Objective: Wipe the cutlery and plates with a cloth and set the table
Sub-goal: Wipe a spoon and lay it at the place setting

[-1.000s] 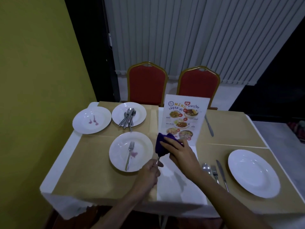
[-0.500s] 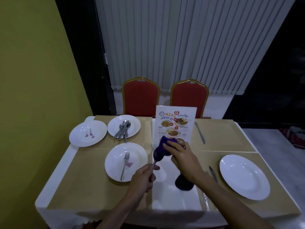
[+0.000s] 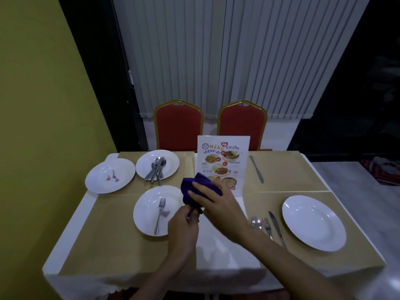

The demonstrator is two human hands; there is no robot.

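Right now both hands meet above the worktop (image 3: 104, 241), between the near-left plate (image 3: 149, 213) and the white strip down the middle. The right hand (image 3: 218, 204) is closed over a purple cloth (image 3: 194, 189), which is bunched around the upper end of a piece of cutlery; the left hand (image 3: 184, 226) is closed on the lower end of that same piece, just below the cloth. Only a short dark sliver of metal shows between the two hands, so I cannot tell what kind of utensil it is. A fork (image 3: 159, 215) lies on the near-left plate beside a pinkish smear. Farther back on the left, a second plate (image 3: 110, 175) carries two pinkish marks, and the one beside it (image 3: 171, 163) holds a heap of cutlery (image 3: 157, 171) — forks and spoons, tangled together. On the right a clean plate (image 3: 313, 223) sits on its tan mat, with a spoon (image 3: 256, 221), a fork (image 3: 267, 228) and a knife (image 3: 276, 226) laid side by side just to its left (the right forearm covers their handles in part). Another knife (image 3: 256, 168) lies alone on the far right mat. A menu card (image 3: 224, 156) stands upright at the middle, and behind the worktop are two red chairs (image 3: 178, 124).
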